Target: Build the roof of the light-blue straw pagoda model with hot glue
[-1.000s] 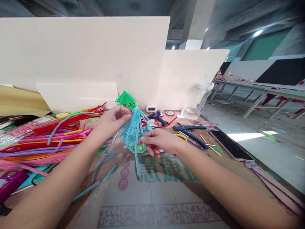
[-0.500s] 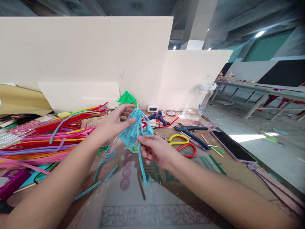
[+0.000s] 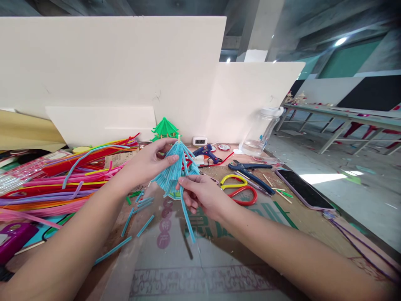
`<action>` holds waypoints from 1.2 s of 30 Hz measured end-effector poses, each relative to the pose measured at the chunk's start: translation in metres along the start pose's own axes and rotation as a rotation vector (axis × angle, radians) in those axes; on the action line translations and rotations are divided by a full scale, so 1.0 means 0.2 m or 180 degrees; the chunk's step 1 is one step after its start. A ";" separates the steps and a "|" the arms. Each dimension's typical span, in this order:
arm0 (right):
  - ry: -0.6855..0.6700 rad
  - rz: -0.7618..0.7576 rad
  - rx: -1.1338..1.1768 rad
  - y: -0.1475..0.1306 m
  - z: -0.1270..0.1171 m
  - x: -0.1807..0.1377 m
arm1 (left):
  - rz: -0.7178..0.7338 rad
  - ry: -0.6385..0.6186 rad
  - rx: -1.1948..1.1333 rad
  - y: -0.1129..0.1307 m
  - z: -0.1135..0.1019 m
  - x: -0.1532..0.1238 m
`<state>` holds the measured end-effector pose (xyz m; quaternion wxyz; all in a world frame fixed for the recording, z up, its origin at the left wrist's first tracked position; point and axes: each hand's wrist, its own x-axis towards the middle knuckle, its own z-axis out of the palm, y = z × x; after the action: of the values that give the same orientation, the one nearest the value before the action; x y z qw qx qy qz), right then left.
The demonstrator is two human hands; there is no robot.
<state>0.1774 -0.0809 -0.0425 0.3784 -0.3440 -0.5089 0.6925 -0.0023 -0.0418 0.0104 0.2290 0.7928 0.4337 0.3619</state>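
Note:
A cone-shaped model roof (image 3: pixel 171 173) covered in light blue pipe cleaners stands before me, a pale stick poking out of its peak. My left hand (image 3: pixel 159 156) is closed on its upper left side, thumb in front and the other fingers behind. Between thumb and forefinger, my right hand (image 3: pixel 197 192) pinches a long blue pipe cleaner (image 3: pixel 189 223), whose lower end hangs free below the roof. The strip's upper part lies against the roof's front. Red strips show through a gap on the roof's right side. Cut blue pieces (image 3: pixel 145 226) lie to the left below.
Bundled coloured pipe cleaners (image 3: pixel 75 184) fill the left. Behind stand a green model roof (image 3: pixel 165 127), a small digital clock (image 3: pixel 199 141) and a glue gun (image 3: pixel 207 154). Scissors (image 3: pixel 247 195), blue-handled pliers (image 3: pixel 255 177), a phone (image 3: pixel 303 189) and a water bottle (image 3: pixel 258 131) are at right.
The view has shifted slightly. The pinched pipe cleaner's lower end has swung a little to the right, while both hands keep nearly the same hold.

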 end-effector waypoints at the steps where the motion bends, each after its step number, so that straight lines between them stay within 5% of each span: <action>1: 0.0011 0.0000 -0.0029 0.00 0.00 0.00 | 0.0007 0.0000 -0.0023 0.00 0.00 0.00; 10: 0.0122 -0.0083 -0.0601 0.00 -0.03 0.01 | 0.0098 -0.0012 -0.0058 0.01 0.01 0.00; 15: -0.0202 0.0095 -0.1896 -0.11 -0.10 0.00 | 0.0116 -0.0020 -0.0123 -0.01 0.00 0.00; 18: 0.0158 -0.0281 -0.2577 -0.20 -0.15 -0.02 | 0.0220 -0.0085 -0.0167 0.00 0.00 -0.01; 23: 0.0652 -0.1172 -0.2481 -0.23 -0.15 -0.05 | 0.0289 -0.0192 -0.0288 0.03 0.00 -0.02; 36: 0.0939 -0.1566 -0.2624 -0.14 -0.10 -0.02 | 0.0332 -0.0052 0.0098 0.07 0.03 -0.03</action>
<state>0.2013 -0.0697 -0.0207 0.4310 -0.4289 -0.7472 0.2682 0.0074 -0.0547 0.0141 0.2011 0.8207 0.3954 0.3601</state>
